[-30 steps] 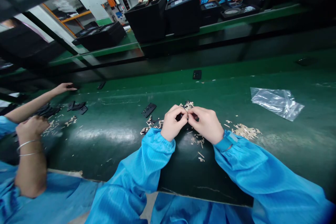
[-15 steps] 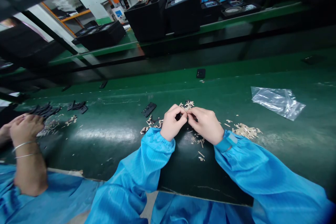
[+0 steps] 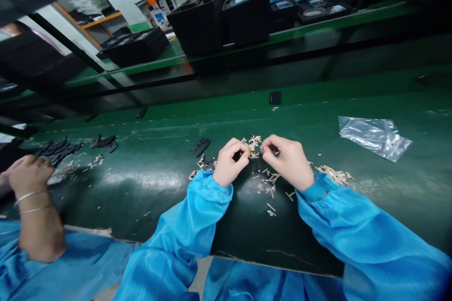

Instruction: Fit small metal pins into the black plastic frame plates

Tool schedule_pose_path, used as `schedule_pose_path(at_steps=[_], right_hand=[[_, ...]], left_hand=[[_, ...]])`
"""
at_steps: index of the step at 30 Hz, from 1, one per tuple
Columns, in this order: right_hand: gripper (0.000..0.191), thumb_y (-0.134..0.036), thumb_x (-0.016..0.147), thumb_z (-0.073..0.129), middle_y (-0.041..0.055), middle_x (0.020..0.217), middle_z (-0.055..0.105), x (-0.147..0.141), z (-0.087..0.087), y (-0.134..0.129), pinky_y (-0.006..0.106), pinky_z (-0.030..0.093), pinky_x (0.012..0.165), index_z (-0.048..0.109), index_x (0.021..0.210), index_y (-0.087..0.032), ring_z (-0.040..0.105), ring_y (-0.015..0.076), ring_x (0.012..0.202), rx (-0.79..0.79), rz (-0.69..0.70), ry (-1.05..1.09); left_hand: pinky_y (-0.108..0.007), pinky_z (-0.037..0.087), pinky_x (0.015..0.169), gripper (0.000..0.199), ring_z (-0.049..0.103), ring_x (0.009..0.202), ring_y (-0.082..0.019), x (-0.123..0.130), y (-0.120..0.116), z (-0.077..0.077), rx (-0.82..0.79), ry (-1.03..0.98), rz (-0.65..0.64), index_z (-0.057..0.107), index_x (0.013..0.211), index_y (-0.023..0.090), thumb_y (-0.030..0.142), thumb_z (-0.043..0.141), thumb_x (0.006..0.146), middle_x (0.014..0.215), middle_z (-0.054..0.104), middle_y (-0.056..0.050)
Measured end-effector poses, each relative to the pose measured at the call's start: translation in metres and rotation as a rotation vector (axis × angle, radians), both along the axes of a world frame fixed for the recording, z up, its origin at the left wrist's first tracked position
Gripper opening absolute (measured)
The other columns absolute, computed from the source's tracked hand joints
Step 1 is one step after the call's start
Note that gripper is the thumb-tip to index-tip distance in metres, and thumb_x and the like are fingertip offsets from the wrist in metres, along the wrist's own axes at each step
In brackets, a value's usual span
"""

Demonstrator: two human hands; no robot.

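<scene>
1. The left hand [image 3: 230, 163] is curling above the green workbench [image 3: 158, 216], thumb and fingers drawn together; a dark patch is showing inside the curl, and I cannot tell whether it is a gripped part or shadow.
2. The right hand [image 3: 288, 162] is bending its thumb and forefinger toward each other, well clear of the left fingertips; whether it is pinching anything, I cannot tell.
3. A heap of small beige cut-out pieces [image 3: 254, 141] is lying just beyond the gap between the hands, with dark bits mixed in.
4. Loose beige strips [image 3: 271, 178] are lying scattered nearer the person, between the sleeves.
5. A larger beige pile [image 3: 335, 175] is resting beyond the right forearm.
6. Small black and pale parts [image 3: 203, 163] are sitting just left of the left hand, and a flat black plastic plate [image 3: 201, 147] is lying behind them.
7. A clear plastic bag [image 3: 374, 137] is lying flat at far right.
8. At far left, a co-worker's braceleted hand [image 3: 30, 171] is hovering or resting near piled black parts [image 3: 58, 148].
</scene>
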State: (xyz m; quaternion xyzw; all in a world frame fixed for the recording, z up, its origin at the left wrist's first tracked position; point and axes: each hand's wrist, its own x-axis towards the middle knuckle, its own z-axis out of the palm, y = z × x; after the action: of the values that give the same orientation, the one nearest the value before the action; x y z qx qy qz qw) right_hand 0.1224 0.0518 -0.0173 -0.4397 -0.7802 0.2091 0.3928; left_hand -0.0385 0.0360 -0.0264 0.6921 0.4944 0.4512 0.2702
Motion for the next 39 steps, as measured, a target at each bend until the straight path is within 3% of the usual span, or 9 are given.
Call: schedule_pose_path(at_steps=[6, 10, 13, 39], right_hand=[[0.025, -0.021, 0.082, 0.047, -0.0017, 0.055, 0.049, 0.0104, 0.0083, -0.0064, 0.023, 0.034, 0.054, 0.047, 0.057, -0.018, 0.046, 0.0105, 0.053, -0.055, 0.085, -0.041], [0.010, -0.011, 0.074, 0.050, -0.0006, 0.065, 0.054, 0.0082, 0.0064, -0.0086, 0.022, 0.039, 0.057, 0.054, 0.068, -0.017, 0.050, 0.0109, 0.059, -0.086, 0.143, 0.032], [0.010, -0.010, 0.075, 0.052, 0.0021, 0.074, 0.058, 0.0067, 0.0057, -0.0096, 0.023, 0.042, 0.062, 0.059, 0.077, -0.016, 0.054, 0.0122, 0.067, -0.092, 0.205, 0.094], [0.010, -0.012, 0.079, 0.055, 0.0029, 0.074, 0.063, 0.0070, 0.0056, -0.0084, 0.025, 0.044, 0.066, 0.062, 0.074, -0.016, 0.058, 0.0135, 0.070, -0.089, 0.255, 0.057]], left_hand=[[-0.025, 0.041, 0.065, 0.013, 0.049, 0.069, -0.012, -0.0028, 0.0001, 0.0048, 0.102, 0.010, -0.132, 0.051, 0.063, 0.016, 0.009, 0.049, 0.073, 0.069, 0.050, 0.000], [-0.025, 0.042, 0.064, 0.011, 0.049, 0.069, -0.012, -0.0024, -0.0008, 0.0059, 0.128, 0.032, -0.196, 0.053, 0.065, 0.016, 0.008, 0.049, 0.072, 0.070, 0.049, -0.001], [-0.025, 0.043, 0.063, 0.011, 0.049, 0.068, -0.012, -0.0018, -0.0014, 0.0068, 0.135, 0.054, -0.224, 0.053, 0.065, 0.016, 0.008, 0.049, 0.072, 0.071, 0.049, -0.001], [-0.025, 0.043, 0.063, 0.010, 0.050, 0.068, -0.012, -0.0047, -0.0001, 0.0064, 0.120, 0.072, -0.292, 0.053, 0.065, 0.016, 0.010, 0.050, 0.073, 0.071, 0.051, -0.001]])
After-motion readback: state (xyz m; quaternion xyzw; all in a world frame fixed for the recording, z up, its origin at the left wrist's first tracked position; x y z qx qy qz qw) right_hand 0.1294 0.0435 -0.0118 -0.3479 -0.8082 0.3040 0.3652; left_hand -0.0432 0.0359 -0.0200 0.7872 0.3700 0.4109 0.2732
